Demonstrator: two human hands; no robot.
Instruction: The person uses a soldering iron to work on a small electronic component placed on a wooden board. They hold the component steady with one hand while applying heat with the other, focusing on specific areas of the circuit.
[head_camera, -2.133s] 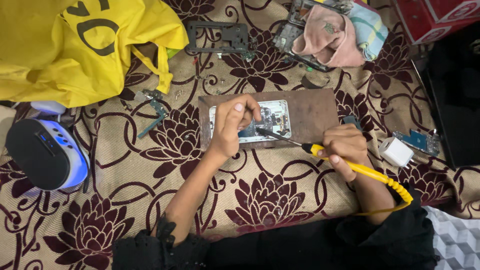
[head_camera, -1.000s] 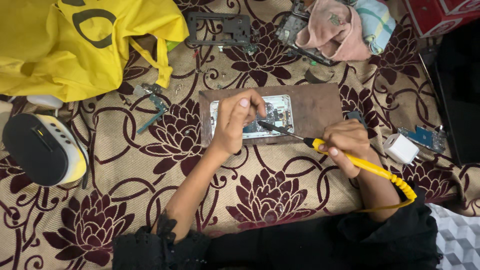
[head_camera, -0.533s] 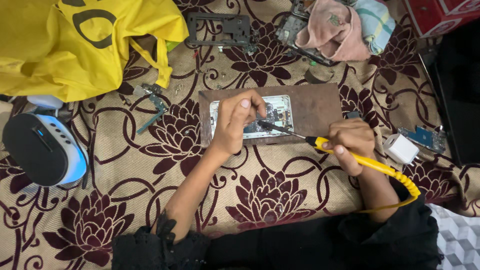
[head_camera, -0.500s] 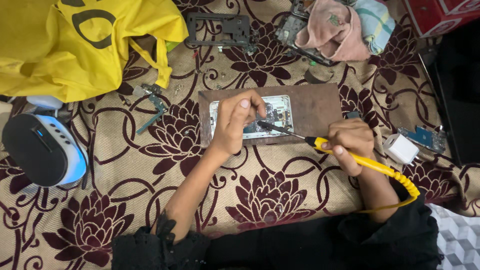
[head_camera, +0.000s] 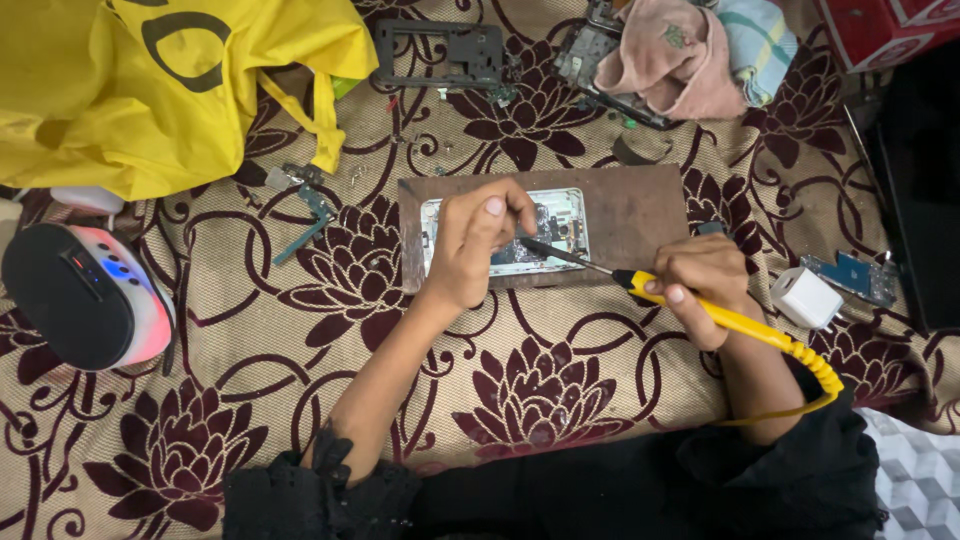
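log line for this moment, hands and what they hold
left hand: pressing opened phone on wooden board | right hand: gripping yellow soldering iron, tip at phone

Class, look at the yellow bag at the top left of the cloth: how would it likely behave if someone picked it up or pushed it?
The yellow bag is probably floppy: it lies crumpled in folds, its handle limp on the cloth. It likely weighs little for its size, since the fabric looks thin. Pushed, it would probably bunch up rather than slide whole; nothing suggests it would roll.
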